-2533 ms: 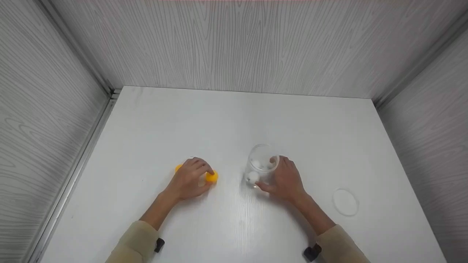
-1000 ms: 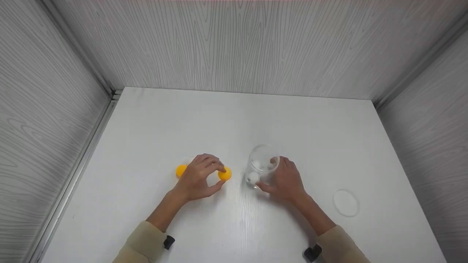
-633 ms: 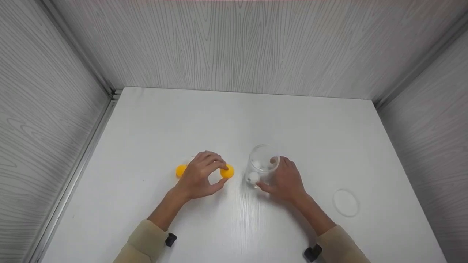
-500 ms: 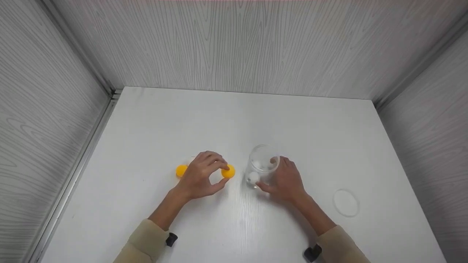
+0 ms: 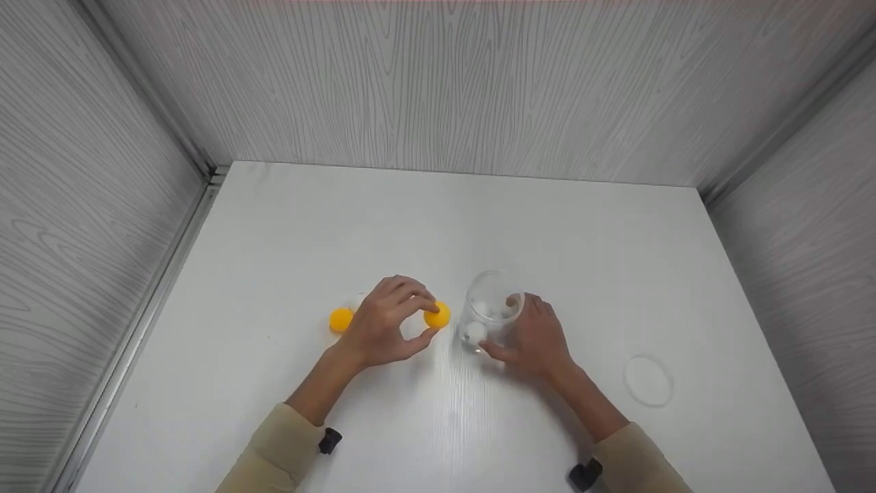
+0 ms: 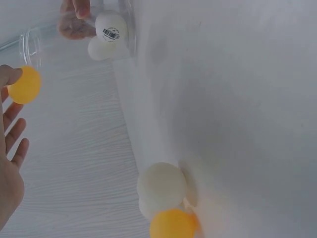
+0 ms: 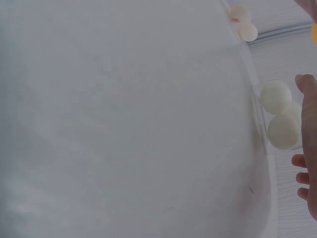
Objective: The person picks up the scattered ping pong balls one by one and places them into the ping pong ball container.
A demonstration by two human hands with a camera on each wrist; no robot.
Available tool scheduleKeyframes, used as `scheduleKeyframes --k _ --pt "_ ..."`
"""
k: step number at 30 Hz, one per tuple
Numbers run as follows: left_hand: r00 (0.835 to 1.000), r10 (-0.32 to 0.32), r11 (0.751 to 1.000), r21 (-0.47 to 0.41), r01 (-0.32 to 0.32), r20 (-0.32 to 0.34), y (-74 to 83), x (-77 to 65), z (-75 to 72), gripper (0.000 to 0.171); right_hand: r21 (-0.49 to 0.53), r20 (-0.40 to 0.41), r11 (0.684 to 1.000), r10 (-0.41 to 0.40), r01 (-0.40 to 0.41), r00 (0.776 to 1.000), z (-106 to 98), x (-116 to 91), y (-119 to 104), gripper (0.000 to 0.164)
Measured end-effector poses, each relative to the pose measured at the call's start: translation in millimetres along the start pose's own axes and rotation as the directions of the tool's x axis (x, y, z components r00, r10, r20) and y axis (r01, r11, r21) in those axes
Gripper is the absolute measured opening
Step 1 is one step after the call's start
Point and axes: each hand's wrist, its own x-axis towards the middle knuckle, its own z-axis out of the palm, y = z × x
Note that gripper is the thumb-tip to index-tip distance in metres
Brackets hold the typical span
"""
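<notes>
Between the thumb and fingers of my left hand point(image 5: 383, 327) an orange ping-pong ball point(image 5: 437, 315) is pinched, just left of a clear plastic jar point(image 5: 469, 308) and raised off the table. My right hand point(image 5: 537, 339) grips the upright, open-topped jar from its right side. Several white ping-pong balls point(image 7: 275, 97) lie at the jar's bottom; one white ball point(image 6: 111, 26) shows a printed mark. Behind my left hand, another orange ball point(image 5: 340, 320) rests on the table beside two white balls point(image 6: 161, 186), mostly hidden in the head view.
A thin clear ring point(image 5: 648, 381), perhaps the jar's lid, lies flat to the right of my right forearm. The white table point(image 5: 438, 219) is enclosed by grey wood-grain panels point(image 5: 438, 89) at the back and both sides.
My left hand has lifted the orange ball and carried it rightward and slightly away, close to the jar. The second orange ball has come into fuller view. My right hand and the jar stay put.
</notes>
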Motion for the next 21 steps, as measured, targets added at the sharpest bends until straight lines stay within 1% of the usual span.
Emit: scheduleKeyframes --k 12,21 --pt "1.000 0.016 1.000 -0.019 -0.016 -0.003 5.7 14.5 -2.2 0.026 -0.014 -0.006 1.000 -0.009 0.009 1.000 0.3 0.0 -0.2 0.083" --pt "0.998 0.053 0.998 -0.021 -0.053 -0.024 7.4 23.3 -0.2 0.026 -0.019 -0.026 0.999 -0.031 0.031 0.999 1.3 -0.4 0.2 0.084"
